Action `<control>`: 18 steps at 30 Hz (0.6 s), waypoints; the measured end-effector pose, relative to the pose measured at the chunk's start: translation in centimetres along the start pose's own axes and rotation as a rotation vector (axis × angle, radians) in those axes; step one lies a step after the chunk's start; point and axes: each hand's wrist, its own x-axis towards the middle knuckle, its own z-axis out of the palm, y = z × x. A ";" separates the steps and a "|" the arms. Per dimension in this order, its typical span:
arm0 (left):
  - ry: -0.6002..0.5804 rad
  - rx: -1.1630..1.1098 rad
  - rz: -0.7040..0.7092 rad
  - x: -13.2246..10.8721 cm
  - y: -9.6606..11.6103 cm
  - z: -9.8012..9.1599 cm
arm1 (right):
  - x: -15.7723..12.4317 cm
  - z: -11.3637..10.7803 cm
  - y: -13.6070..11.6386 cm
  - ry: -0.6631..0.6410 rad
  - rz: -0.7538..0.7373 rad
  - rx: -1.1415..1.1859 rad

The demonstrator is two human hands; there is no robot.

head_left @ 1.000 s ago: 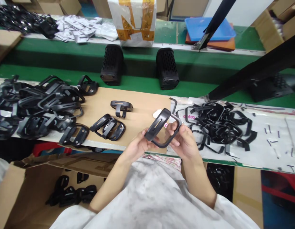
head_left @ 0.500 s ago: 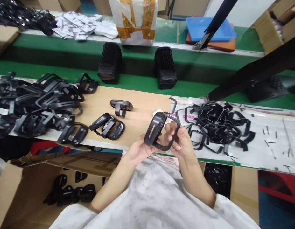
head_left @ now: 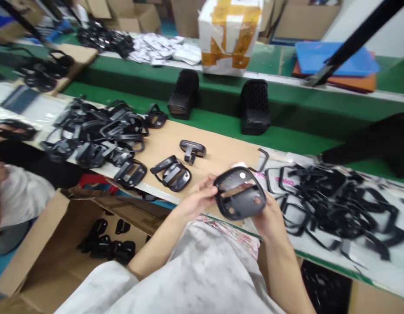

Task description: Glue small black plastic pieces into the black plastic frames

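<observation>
One black plastic frame (head_left: 237, 206) sits between the person's left hand (head_left: 197, 199) and right hand (head_left: 270, 220), up above the front edge of the table (head_left: 329, 261). The left fingers (head_left: 210, 185) pinch its left side, and the right hand curls under its lower right side, so both hands are only part closed and have hold of it. Its flat side, with small round holes, faces up. On the table, a flat cardboard sheet (head_left: 221, 150) lies under a few black parts: one small T-shaped part (head_left: 191, 150), one frame (head_left: 171, 173) and one more frame (head_left: 130, 172). A big pile of black frames (head_left: 100, 135) lies to the left, and a second pile of thin black frames (head_left: 339, 213) lies to the right, on a shiny white sheet. Two black cases full of little holes (head_left: 184, 93) (head_left: 255, 107) stand on a green belt (head_left: 208, 120) past the table. Farther back are white packets (head_left: 165, 50), a white bag with orange tape (head_left: 229, 37) and a blue tray (head_left: 335, 59). Down low, an open cardboard box (head_left: 35, 248) holds more black parts (head_left: 106, 246). At the far left, another person's white sleeve (head_left: 22, 196) shows.
</observation>
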 end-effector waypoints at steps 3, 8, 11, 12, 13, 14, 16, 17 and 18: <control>-0.025 0.130 0.003 -0.3 -0.7 -0.6 | 0.4 -0.8 0.6 0.084 0.035 -0.117; 0.012 0.520 0.125 -3.5 1.6 -3.2 | 0.7 -2.0 1.7 0.040 0.151 -0.131; 0.429 0.675 0.453 -6.7 5.1 -5.9 | 1.0 -2.8 2.5 0.074 0.157 -0.167; 0.624 0.698 0.603 -7.7 6.3 -7.2 | 1.2 -3.0 2.8 0.096 0.168 -0.183; 0.816 0.718 0.748 -8.6 7.3 -8.6 | 1.4 -3.1 3.2 0.118 0.182 -0.194; 0.986 0.740 0.861 -9.4 8.2 -10.2 | 1.6 -3.2 3.5 0.136 0.197 -0.203; 1.222 0.805 0.929 -10.6 9.1 -13.5 | 1.9 -3.2 4.2 0.132 0.229 -0.216; 1.291 0.856 0.867 -11.0 9.2 -15.2 | 2.0 -3.2 4.5 0.121 0.235 -0.224; 1.323 0.912 0.767 -11.1 9.1 -16.7 | 2.1 -3.2 4.8 0.106 0.235 -0.235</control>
